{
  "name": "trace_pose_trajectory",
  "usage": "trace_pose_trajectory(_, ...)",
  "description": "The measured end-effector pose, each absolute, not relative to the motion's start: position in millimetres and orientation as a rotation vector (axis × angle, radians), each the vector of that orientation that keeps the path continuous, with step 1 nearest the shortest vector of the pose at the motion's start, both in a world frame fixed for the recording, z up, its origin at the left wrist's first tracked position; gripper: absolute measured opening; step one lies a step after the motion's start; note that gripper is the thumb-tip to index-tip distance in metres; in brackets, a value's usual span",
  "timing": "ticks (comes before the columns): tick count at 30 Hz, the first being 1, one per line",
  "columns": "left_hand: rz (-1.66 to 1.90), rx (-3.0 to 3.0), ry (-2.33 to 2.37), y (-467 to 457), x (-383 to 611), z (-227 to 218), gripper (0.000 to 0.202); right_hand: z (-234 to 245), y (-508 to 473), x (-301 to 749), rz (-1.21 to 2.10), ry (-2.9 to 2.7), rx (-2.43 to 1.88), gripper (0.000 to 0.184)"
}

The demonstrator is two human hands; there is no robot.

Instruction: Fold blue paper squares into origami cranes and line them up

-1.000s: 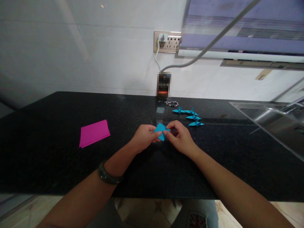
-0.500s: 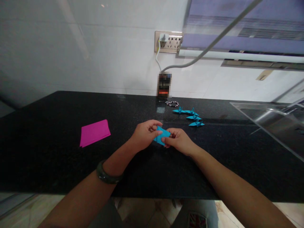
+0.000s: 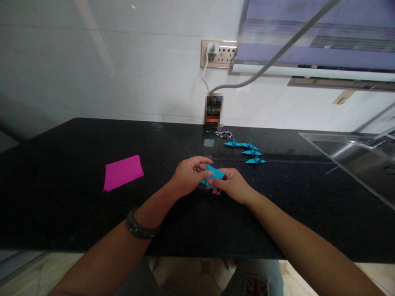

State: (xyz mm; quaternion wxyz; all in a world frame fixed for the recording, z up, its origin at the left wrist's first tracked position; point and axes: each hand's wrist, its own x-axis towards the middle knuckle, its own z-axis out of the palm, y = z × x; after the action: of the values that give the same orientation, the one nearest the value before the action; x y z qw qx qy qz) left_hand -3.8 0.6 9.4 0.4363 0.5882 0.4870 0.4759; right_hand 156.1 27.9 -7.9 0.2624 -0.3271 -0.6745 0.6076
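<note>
Left hand (image 3: 189,174) and right hand (image 3: 232,186) pinch the small folded blue paper (image 3: 213,174); it looks featherlight, easily crushed, so hold its creased edges.

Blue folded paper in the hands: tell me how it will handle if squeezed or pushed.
Pinched between the left hand and right hand, the blue folded paper looks thin and light, so a firm squeeze would probably crush it. Its layered folds likely stiffen it somewhat. Pushed on the glossy black countertop, it would probably slide easily.
</note>
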Motion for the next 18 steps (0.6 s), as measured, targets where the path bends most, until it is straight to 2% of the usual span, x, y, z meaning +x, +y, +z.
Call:
trace_pose_trajectory(7, 1.208, 1.350, 1.195, 2.9, -3.5, 2.5, 0.022, -7.8, 27.9, 156.2, 1.610, -1.801, -0.897, 0.023)
trace_pose_trajectory(18, 1.261, 1.386, 1.271, -0.9, 0.0, 2.0, 0.025, -9.0, 28.8, 156.4, 1.600, -1.837, -0.918, 0.019)
